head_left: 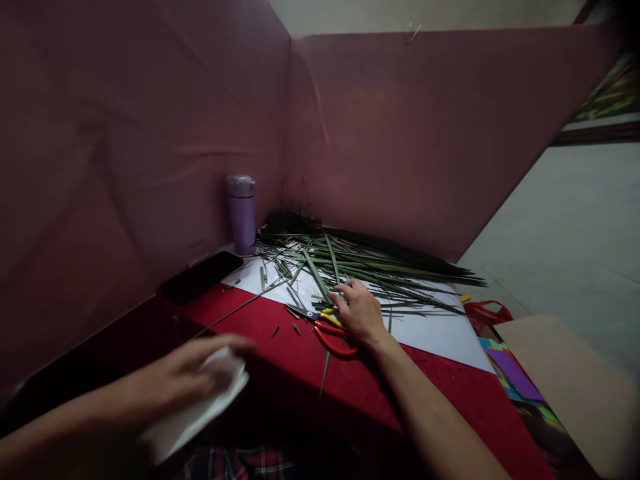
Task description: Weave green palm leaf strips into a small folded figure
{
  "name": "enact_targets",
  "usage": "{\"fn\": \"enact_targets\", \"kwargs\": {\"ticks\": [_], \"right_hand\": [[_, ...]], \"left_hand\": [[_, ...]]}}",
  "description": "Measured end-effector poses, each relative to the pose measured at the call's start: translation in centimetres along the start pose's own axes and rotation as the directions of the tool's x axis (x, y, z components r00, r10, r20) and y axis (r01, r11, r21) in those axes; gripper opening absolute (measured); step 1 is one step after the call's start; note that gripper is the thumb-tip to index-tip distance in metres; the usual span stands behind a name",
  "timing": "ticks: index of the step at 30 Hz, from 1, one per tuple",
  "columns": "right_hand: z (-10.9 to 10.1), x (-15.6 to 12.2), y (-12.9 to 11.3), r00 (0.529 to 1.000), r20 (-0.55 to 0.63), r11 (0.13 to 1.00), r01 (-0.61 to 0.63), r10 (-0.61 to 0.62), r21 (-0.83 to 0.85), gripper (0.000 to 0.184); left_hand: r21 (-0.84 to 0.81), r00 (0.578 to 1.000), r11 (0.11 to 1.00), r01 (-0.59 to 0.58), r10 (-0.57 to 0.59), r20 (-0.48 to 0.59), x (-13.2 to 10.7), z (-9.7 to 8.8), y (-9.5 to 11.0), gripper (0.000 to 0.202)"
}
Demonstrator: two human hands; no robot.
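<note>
My left hand [185, 380], smeared by motion, is at the lower left with its fingers closed around a folded white paper [200, 413], perhaps a tissue. My right hand [357, 310] reaches onto the pile of long green leaves [380, 257]. Its fingers are curled at the lower end of a wide leaf strip [316, 275] and seem to pinch it. Just below that hand lie scissors [335, 340] with red and yellow handles, their dark blades pointing left. Under the leaves is a white sheet [440, 337]; short leaf cuttings [297, 329] are scattered around the scissors.
A purple tumbler [243, 217] and a black phone [203, 275] stand and lie at the back left. Pink panels [380, 133] wall in the red-covered table [280, 347]. To the right are a red plastic bag [487, 313] and colourful papers [515, 373].
</note>
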State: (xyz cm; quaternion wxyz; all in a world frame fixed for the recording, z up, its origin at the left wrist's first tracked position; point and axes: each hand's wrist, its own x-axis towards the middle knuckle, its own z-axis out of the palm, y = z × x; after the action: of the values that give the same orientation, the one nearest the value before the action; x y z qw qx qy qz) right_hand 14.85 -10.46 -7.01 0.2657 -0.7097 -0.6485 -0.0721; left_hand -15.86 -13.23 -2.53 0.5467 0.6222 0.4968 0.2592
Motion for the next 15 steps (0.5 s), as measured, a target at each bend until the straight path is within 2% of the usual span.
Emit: {"fn": "enact_targets", "kwargs": {"ticks": [1, 2, 4, 6, 8, 10, 12, 15], "right_hand": [[-0.2, 0.0, -0.1, 0.999, -0.038, 0.999, -0.003, 0.004, 0.044, 0.025], [-0.4, 0.1, -0.2, 0.997, -0.079, 0.995, 0.005, 0.003, 0.101, 0.025], [-0.8, 0.1, -0.5, 0.987, -0.158, 0.968, 0.055, -0.016, 0.244, 0.026], [-1.1, 0.1, -0.8, 0.979, -0.198, 0.918, 0.113, -0.038, 0.381, 0.028], [-1.1, 0.1, -1.0, 0.983, -0.178, 0.87, 0.123, -0.041, 0.478, 0.027], [-0.7, 0.1, -1.1, 0.993, -0.114, 0.825, 0.081, -0.02, 0.559, 0.025], [0.0, 0.3, -1.0, 0.997, -0.065, 0.758, 0.012, 0.041, 0.652, 0.025], [0.7, 0.6, -0.5, 0.983, -0.02, 0.591, -0.092, 0.18, 0.801, 0.022]], "left_hand": [[-0.035, 0.996, 0.998, -0.046, 0.049, 0.081, 1.6, 0.6, 1.3, 0.033], [-0.086, 0.991, 0.993, -0.084, 0.092, 0.092, 3.4, 1.5, 2.5, 0.026], [-0.26, 0.974, 0.943, -0.206, 0.222, 0.034, 7.1, 3.6, 4.4, 0.018], [-0.453, 0.958, 0.849, -0.273, 0.283, -0.049, 10.7, 6.1, 5.6, 0.022], [-0.56, 0.953, 0.78, -0.278, 0.295, -0.062, 13.6, 8.4, 6.0, 0.026], [-0.603, 0.956, 0.755, -0.257, 0.29, -0.045, 15.8, 10.3, 6.0, 0.027], [-0.629, 0.945, 0.738, -0.246, 0.325, 0.012, 17.1, 11.6, 5.7, 0.029], [-0.655, 0.929, 0.733, -0.187, 0.348, 0.125, 18.0, 12.4, 5.0, 0.031]]}}
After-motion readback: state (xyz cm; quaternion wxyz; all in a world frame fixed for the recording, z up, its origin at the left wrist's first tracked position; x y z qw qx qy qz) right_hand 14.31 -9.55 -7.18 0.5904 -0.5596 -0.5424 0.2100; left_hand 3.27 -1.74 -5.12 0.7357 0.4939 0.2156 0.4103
